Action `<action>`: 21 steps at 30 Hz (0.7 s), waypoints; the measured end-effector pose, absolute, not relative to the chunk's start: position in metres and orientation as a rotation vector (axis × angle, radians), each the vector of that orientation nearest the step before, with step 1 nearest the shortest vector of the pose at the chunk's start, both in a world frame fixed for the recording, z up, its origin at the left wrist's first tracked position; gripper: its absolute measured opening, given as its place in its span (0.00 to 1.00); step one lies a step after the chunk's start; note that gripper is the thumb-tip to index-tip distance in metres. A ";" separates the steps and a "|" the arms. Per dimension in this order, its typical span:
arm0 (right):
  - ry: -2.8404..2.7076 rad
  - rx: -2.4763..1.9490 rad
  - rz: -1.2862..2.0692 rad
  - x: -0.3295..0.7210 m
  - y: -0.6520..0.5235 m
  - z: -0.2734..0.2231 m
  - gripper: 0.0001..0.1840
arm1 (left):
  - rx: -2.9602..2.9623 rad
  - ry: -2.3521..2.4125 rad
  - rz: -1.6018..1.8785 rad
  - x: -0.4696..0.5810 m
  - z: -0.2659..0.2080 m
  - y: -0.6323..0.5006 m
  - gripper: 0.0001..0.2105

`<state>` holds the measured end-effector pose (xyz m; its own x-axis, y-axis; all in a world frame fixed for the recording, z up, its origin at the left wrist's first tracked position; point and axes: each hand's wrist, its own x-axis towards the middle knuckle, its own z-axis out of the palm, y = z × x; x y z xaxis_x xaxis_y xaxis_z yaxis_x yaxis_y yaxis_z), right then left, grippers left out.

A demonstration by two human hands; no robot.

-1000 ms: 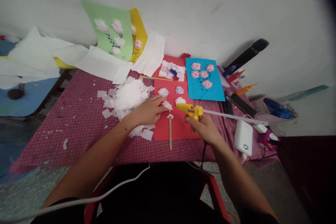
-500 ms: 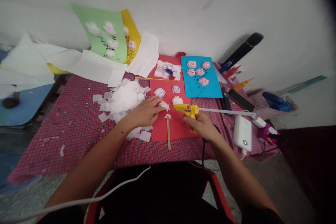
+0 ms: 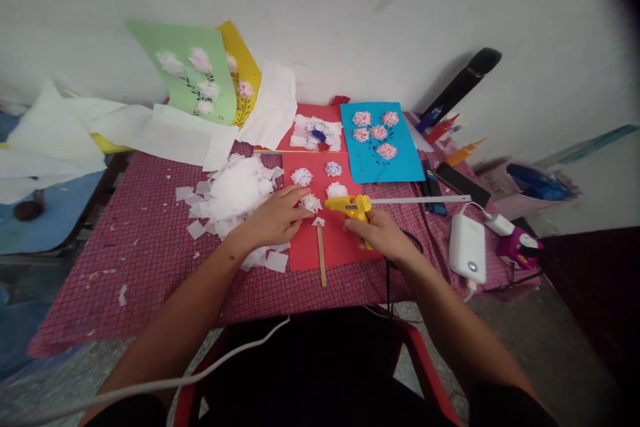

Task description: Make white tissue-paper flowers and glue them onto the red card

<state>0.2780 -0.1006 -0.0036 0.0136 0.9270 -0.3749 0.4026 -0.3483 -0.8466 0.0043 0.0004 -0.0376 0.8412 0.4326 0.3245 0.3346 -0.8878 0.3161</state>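
My right hand (image 3: 377, 232) is wrapped round the handle of a yellow hot glue gun (image 3: 350, 205). A long pale glue stick (image 3: 420, 199) sticks out of its back, and its nozzle points left. My left hand (image 3: 277, 217) has its thumb and forefinger on either side of a white paper flower (image 3: 311, 203), low on the red sheet (image 3: 345, 247). Just below the flower lies a wooden stick (image 3: 321, 257) with a white paper scrap (image 3: 319, 221) at its tip. Other paper flowers rest higher up: two with bluish specks (image 3: 301, 177) and a white one (image 3: 337, 191).
Left of the red sheet is a heap of white tissue squares (image 3: 235, 190). Finished flower pictures on blue (image 3: 410, 160) and green paper (image 3: 150, 43) stand behind. At right are a white power bank (image 3: 467, 247), a phone (image 3: 463, 183) and a purple plug adapter (image 3: 517, 247).
The glue gun and my right hand have shifted slightly left, nearer the flower by my left hand. The whole view has tilted a little. My left hand stays at the flower.
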 end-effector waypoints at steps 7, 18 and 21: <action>-1.371 -1.762 1.317 0.276 -0.100 -0.004 0.13 | 2.861 0.602 0.537 0.006 -0.036 -0.003 0.17; -1.383 -1.756 1.293 0.281 -0.102 -0.012 0.14 | 2.877 0.674 0.551 0.006 -0.039 -0.001 0.16; -1.392 -1.743 1.300 0.281 -0.102 -0.012 0.14 | 2.887 0.659 0.555 0.007 -0.039 -0.001 0.16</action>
